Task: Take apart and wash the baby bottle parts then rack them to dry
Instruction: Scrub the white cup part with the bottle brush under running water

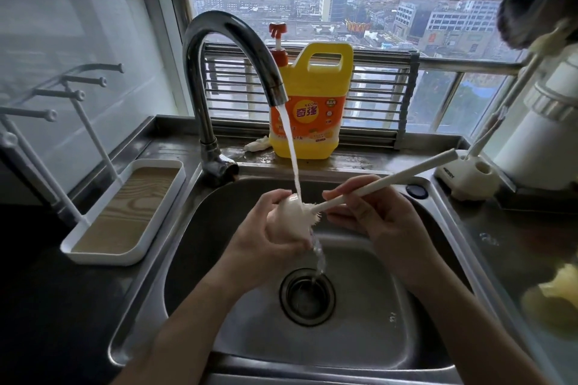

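The left hand (275, 228) curls round a small pale part (291, 208) under the stream (292, 150). It is probably light, soft and slippery, so a cupping hold is best. The right hand (375, 216) pinches the brush handle (391, 180) just behind the bristles.

Pale rounded piece (289, 208): whitish, wet, gripped in the left hand (275, 234) over the sink (438, 197), directly under the tap stream (292, 150); which bottle part it is cannot be told.
Bottle brush (384, 180): long white handle slanting up to the right, pinched by the right hand (375, 219); bristled head against the piece.
Drying rack (103, 259): white tray, wood-grain insert, upright pegged posts, standing left of the sink.
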